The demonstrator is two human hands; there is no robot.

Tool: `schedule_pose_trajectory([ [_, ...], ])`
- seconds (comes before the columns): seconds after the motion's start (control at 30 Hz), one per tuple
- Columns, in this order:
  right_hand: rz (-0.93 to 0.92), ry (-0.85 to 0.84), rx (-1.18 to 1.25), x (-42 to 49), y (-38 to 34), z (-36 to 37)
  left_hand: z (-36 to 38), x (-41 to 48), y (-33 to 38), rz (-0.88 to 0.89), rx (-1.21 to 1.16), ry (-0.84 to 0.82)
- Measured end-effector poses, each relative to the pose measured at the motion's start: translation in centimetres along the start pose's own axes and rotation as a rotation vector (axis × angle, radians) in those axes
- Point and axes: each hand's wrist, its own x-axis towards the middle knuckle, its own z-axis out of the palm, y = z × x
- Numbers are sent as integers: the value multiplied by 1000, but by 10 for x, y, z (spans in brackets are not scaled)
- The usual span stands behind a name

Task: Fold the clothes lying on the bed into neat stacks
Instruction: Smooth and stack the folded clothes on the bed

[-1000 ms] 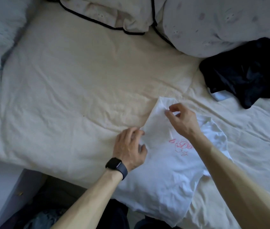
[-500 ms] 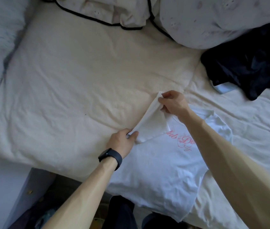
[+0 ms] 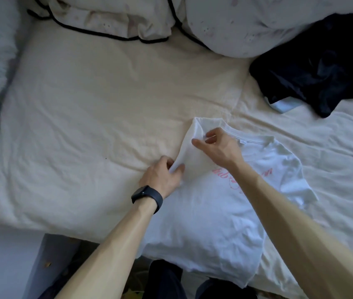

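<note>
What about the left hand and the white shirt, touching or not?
Touching. The head view shows the left hand pinching a fold of the white shirt.

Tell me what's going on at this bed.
A person is folding a white T-shirt spread on the bed. The left hand pinches the lower end of the sleeve side turned in over the chest; the right hand pinches its upper end beside the collar. A dark garment lies crumpled toward the far right, not yet folded.

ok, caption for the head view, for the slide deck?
Folding a white T-shirt: left hand and right hand pinch its folded-in sleeve on the bed; dark garment lies crumpled beyond.
</note>
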Motion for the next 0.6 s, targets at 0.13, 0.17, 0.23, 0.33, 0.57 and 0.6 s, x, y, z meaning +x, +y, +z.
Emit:
schedule_pose_trajectory([
  [0.13,59,-15,-105,-23,29,18,-7,41,44,57,-106,47],
  [0.17,52,-10,-86,-26,34,21,-8,52,55,86,-91,52],
  [0.23,37,36,15,-29,40,27,-8,72,71,148,-31,66],
  [0.33,43,178,133,-30,49,31,-3,92,79,179,91,123],
  [0.57,-27,296,113,-50,70,40,38,56,56,573,384,546],
  [0.6,-43,389,102,-58,80,40,47,44,46,700,461,537],
])
